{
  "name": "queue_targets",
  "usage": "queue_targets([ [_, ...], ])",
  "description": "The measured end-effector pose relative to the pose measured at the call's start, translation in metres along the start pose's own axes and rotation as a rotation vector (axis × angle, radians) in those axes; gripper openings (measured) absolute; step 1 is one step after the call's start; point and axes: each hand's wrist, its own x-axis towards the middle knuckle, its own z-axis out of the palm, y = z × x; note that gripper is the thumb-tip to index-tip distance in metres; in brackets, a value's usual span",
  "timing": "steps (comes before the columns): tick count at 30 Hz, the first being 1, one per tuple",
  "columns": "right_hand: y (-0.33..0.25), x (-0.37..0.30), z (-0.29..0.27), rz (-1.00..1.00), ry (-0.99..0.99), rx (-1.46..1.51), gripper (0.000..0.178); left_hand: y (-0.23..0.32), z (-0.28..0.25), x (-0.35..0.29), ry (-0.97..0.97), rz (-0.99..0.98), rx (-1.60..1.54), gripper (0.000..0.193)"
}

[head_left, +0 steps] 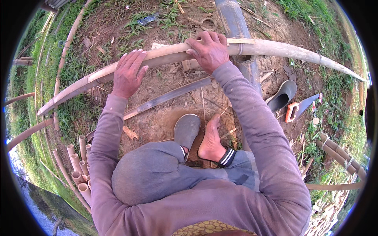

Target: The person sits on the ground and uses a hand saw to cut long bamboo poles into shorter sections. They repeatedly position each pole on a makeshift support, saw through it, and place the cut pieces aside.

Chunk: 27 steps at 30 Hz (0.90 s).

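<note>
Trodden earth (165,81), edged by grass (305,11), spreads around the person (208,200) in the head view, the only one. On the far side of the knees a long pole (171,54) of pale bamboo runs from left to right, curved in this wide view, its darker side toward the person. It crosses a grey log (233,19) on the right; whether the two touch is hard to tell.

At the left, the left hand (129,74) lies on the pole, fingers stretched long over it and thumb spread wide, so it is not gripping. Nearer the log, the right hand (210,53) has its fingers bent over the pole and seems to hold it.

Steadying the pole looks like the step in hand. Shifting it would call for the left fingers to wrap round too, and for both hands to move evenly so the long ends do not swing.

Between the pole and a bare foot (212,141), a flat strip (169,96) lies on the earth. To the right are a loose shoe (290,89) and, just beside it, an orange-handled saw (306,104). Cut tubes (76,162) stand bunched at the near left.
</note>
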Motion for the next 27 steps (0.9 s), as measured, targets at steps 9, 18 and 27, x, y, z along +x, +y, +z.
queue_targets([
  [9,0.011,-0.065,-0.031,0.282,0.273,-0.010,0.039,0.017,0.044,0.015,0.005,-0.062,-0.164,0.038],
  [18,0.212,-0.362,-0.109,1.612,0.075,-0.388,0.046,0.021,0.046,0.018,-0.046,-0.093,-0.102,0.037],
  [27,0.273,-0.423,-0.126,1.631,-0.436,-0.239,0.081,0.024,0.029,0.011,-0.080,-0.123,-0.002,0.039],
])
